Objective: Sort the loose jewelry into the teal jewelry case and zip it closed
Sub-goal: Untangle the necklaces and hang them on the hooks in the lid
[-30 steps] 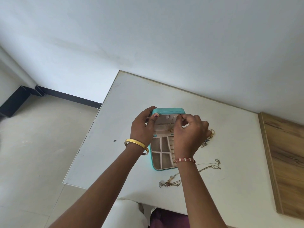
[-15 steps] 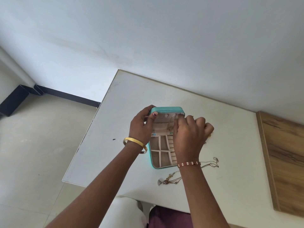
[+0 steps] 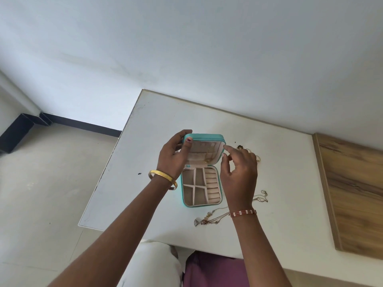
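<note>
The teal jewelry case (image 3: 202, 204) lies open on the white table (image 3: 157, 125), its beige compartments showing. Its lid (image 3: 204, 137) stands upright, and a thin gold necklace with a small pendant (image 3: 207, 160) hangs inside it. My left hand (image 3: 174, 156) grips the lid's left edge, thumb on the inner lining. My right hand (image 3: 238, 172) hovers at the lid's right side, fingers loosely spread, fingertips near the lid edge and holding nothing. Loose chains (image 3: 209, 218) lie in front of the case, and more chain (image 3: 262, 197) lies to its right. Small earrings or rings (image 3: 240, 146) sit behind my right hand.
A wooden panel (image 3: 352, 193) borders the table on the right. The wall runs close behind the table's far edge. The table's left edge (image 3: 107, 166) drops to a tiled floor. My lap shows below the front edge.
My right hand has drawn back from inside the lid to its right side, uncovering the hanging necklace and the compartments. The left hand still holds the lid.
</note>
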Tool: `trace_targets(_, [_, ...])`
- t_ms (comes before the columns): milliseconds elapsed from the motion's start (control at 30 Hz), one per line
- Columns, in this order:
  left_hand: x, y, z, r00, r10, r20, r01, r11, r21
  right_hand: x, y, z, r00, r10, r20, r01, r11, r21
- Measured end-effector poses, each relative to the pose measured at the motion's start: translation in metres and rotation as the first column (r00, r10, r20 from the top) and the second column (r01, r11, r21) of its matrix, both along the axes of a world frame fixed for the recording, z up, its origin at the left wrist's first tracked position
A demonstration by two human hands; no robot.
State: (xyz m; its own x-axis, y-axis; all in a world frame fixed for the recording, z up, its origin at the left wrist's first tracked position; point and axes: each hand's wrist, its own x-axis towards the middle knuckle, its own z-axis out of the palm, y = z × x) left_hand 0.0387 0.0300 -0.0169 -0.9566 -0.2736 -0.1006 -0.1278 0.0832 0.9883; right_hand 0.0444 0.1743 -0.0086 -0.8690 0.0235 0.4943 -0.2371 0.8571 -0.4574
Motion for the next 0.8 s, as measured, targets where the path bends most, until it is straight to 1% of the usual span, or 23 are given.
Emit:
trace_targets(133, [0.003, 0.002, 0.007, 1.0, -0.006, 0.007, 0.006, 1.0, 0.003, 0.005, 0.002, 0.004, 0.999, 0.035, 0.015, -0.034, 0.998, -0.058])
trace_targets(267, [0.005, 0.004, 0.014, 1.0, 0.016, 0.012, -0.016, 1.0, -0.012, 0.009, 0.007, 0.009, 0.999, 0.025, 0.027, -0.021, 0.992, -0.12])
trace_targets(333, [0.007, 0.004, 0.018, 0.998, 0.066, 0.007, -0.066, 0.998, -0.022, 0.011, 0.012, 0.012, 0.999, 0.013, 0.033, -0.008, 0.987, -0.159])
trace_targets(400, [0.012, 0.005, 0.022, 0.989, 0.151, -0.009, -0.151, 0.987, -0.049, 0.014, 0.016, 0.014, 0.999, -0.001, 0.033, 0.007, 0.98, -0.198])
trace_targets(500, [0.024, 0.01, 0.031, 0.954, 0.293, -0.061, -0.296, 0.954, -0.041, 0.022, 0.024, 0.017, 0.998, -0.024, 0.051, 0.036, 0.968, -0.248])
trace_targets(567, [0.036, 0.017, 0.037, 0.936, 0.337, -0.104, -0.342, 0.939, -0.034, 0.03, 0.029, 0.018, 0.997, -0.026, 0.073, 0.047, 0.954, -0.296])
trace_targets(667, [0.055, 0.031, 0.045, 0.932, 0.335, -0.139, -0.342, 0.939, -0.034, 0.044, 0.043, 0.017, 0.994, -0.036, 0.101, 0.065, 0.95, -0.305])
trace_targets(800, [0.074, 0.052, 0.044, 0.952, 0.283, -0.121, -0.287, 0.958, -0.023, 0.059, 0.064, 0.004, 0.964, -0.063, 0.257, 0.153, 0.926, -0.346])
